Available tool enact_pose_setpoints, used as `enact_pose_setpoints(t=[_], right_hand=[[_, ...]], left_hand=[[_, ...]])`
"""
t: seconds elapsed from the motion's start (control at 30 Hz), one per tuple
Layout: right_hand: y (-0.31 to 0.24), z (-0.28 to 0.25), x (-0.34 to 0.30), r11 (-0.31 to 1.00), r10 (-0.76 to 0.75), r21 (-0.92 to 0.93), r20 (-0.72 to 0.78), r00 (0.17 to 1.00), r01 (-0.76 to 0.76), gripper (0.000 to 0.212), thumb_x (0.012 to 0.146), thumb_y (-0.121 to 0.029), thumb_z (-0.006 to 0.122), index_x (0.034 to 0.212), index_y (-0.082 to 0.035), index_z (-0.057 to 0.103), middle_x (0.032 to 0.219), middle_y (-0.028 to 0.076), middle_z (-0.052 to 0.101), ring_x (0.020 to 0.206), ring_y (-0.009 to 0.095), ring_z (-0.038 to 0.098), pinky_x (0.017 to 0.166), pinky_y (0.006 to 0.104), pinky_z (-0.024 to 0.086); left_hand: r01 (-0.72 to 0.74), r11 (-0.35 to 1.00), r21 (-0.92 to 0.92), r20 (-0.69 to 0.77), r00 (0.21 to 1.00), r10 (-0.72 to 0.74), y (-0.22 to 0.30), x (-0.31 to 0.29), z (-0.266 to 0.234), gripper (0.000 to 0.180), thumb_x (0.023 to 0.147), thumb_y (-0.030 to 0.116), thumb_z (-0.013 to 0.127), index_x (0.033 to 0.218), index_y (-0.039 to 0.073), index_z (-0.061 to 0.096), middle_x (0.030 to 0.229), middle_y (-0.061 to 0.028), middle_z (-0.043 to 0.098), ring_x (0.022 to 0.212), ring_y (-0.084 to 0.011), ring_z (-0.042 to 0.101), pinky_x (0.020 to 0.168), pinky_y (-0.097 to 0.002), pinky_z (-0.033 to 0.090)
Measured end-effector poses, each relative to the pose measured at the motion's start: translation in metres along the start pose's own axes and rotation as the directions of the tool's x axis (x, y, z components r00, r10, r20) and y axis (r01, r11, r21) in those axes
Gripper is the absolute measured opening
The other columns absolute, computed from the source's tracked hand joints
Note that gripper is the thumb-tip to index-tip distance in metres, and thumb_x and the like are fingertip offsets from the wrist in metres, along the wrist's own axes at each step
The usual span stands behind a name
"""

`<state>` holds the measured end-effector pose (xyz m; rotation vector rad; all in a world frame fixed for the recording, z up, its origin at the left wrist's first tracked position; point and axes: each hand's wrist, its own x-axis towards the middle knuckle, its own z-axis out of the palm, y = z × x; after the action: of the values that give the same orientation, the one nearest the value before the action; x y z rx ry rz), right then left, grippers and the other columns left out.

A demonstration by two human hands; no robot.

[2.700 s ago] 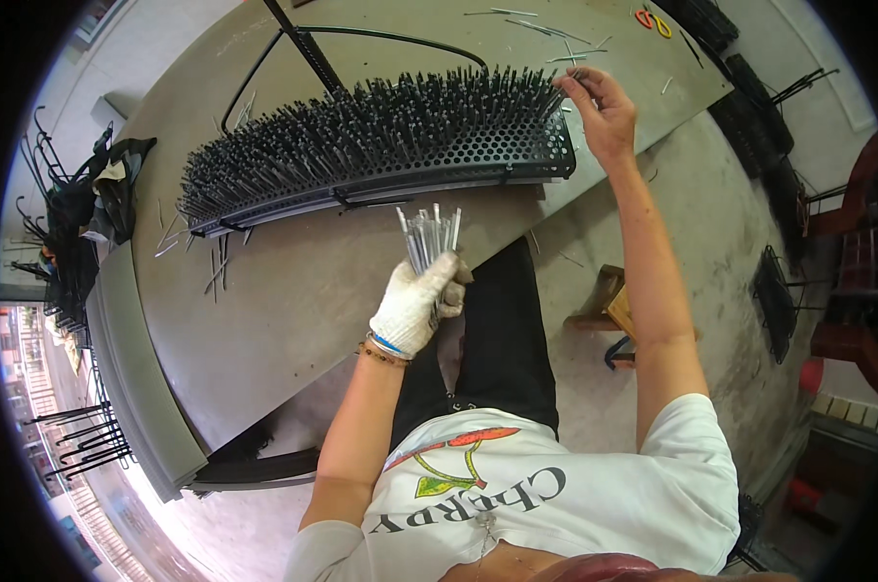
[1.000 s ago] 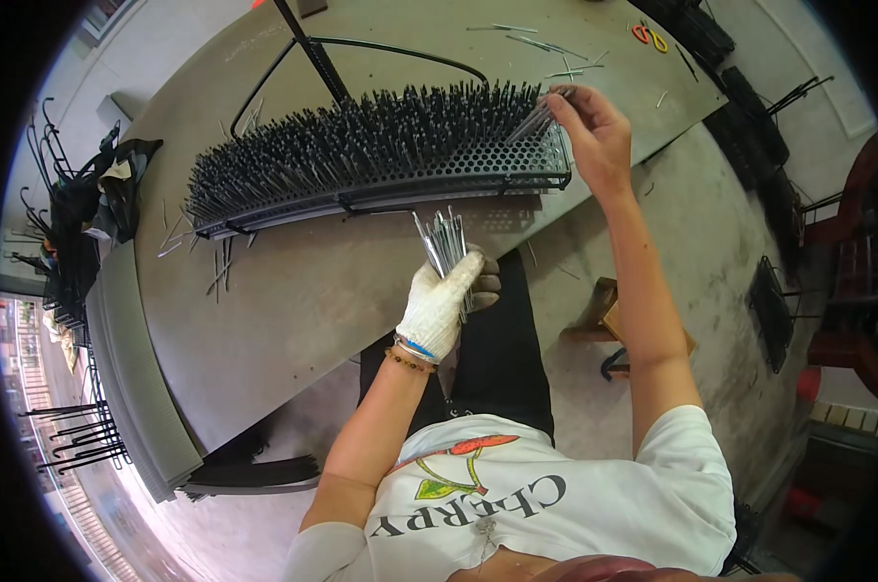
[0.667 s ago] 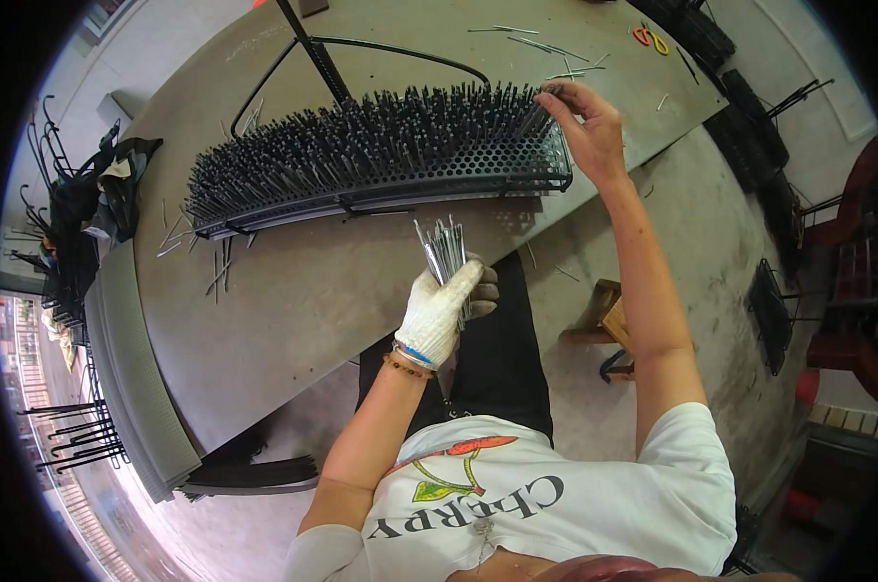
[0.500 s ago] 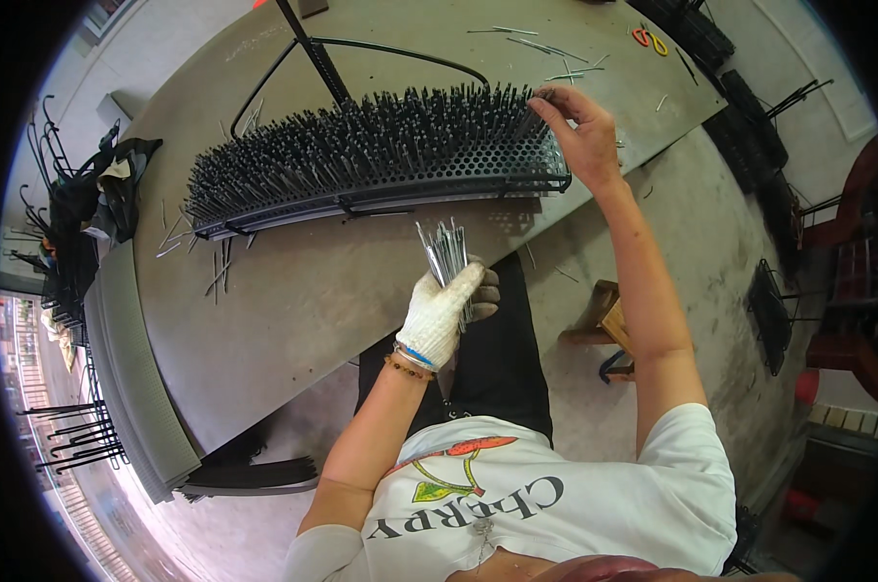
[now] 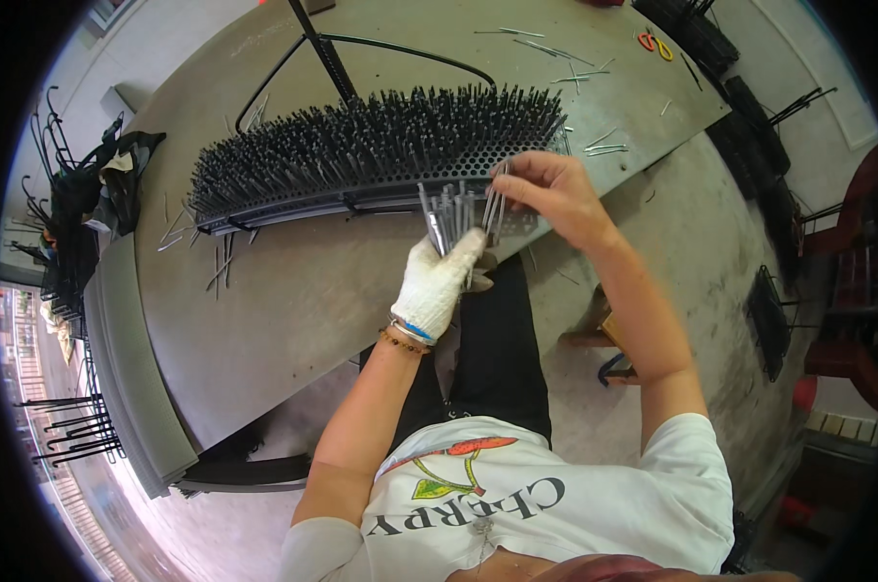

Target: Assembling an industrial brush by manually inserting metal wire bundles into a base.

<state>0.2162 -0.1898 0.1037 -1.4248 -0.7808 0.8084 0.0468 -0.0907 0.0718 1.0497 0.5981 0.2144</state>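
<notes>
My left hand, in a white knitted glove, is closed round a bundle of thin metal rods that point up and away. Beside it my bare right hand pinches a few metal rods between thumb and fingers, close to the bundle's right side. Just beyond both hands stands a long, curved black perforated rack, densely filled with upright dark rods. Bare holes show along its near right part. The lower ends of the bundle are hidden by the glove.
The rack rests on a large grey table. Loose rods and orange-and-yellow scissors lie at the far right. More rods lie at the left. Curved grey perforated sheets line the table's left edge. A wooden stool stands below the right side.
My right hand has come from the rack's right end toward me and left, to the bundle, and rods now show in its pinch. My left hand has risen slightly toward the rack.
</notes>
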Motion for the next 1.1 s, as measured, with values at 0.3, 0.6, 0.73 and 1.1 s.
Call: enact_pose_setpoints(t=[0.3,0.6,0.73,1.1], right_hand=[[0.008,-0.020,-0.006,1.000,-0.004,-0.002,-0.090,0.996,0.004,0.016,0.088,-0.010,0.067,0.098,0.003,0.065,0.087,0.006,0.069,0.074,0.009,0.063,0.064,0.0221,0.050],[0.008,-0.049,0.045,0.804,-0.536,-0.446,-0.257,0.804,0.394,0.015,0.089,-0.003,0.063,0.103,0.003,0.064,0.091,0.005,0.068,0.081,0.009,0.064,0.069,0.0227,0.053],[0.021,-0.050,0.058,0.767,-0.549,-0.517,-0.224,0.805,0.380,0.015,0.089,-0.003,0.064,0.103,0.001,0.065,0.091,0.003,0.068,0.081,0.008,0.064,0.068,0.0217,0.053],[0.018,-0.039,0.055,0.561,-0.696,-0.712,-0.129,0.706,0.423,0.026,0.085,-0.004,0.068,0.110,-0.005,0.063,0.081,0.008,0.067,0.072,0.011,0.064,0.065,0.0244,0.051]], left_hand=[[-0.087,0.996,0.004,-0.054,0.995,0.087,-0.010,0.009,0.008,0.029,0.090,0.024,0.064,0.106,0.000,0.058,0.087,-0.0079,0.065,0.071,-0.0160,0.065,0.055,-0.0272,0.054],[0.055,0.996,-0.064,-0.107,0.992,-0.062,-0.019,0.003,-0.035,0.026,0.090,0.022,0.064,0.106,0.004,0.056,0.086,-0.0073,0.063,0.067,-0.0147,0.062,0.058,-0.0275,0.054],[0.130,0.985,-0.113,-0.103,0.984,-0.142,-0.021,-0.008,-0.039,0.025,0.090,0.023,0.064,0.103,0.003,0.056,0.084,-0.0065,0.062,0.067,-0.0136,0.062,0.056,-0.0251,0.053],[0.223,0.968,-0.114,0.084,0.973,-0.214,-0.020,-0.013,-0.025,0.021,0.091,0.024,0.063,0.099,0.006,0.057,0.084,-0.0042,0.060,0.064,-0.0090,0.057,0.052,-0.0213,0.047]])
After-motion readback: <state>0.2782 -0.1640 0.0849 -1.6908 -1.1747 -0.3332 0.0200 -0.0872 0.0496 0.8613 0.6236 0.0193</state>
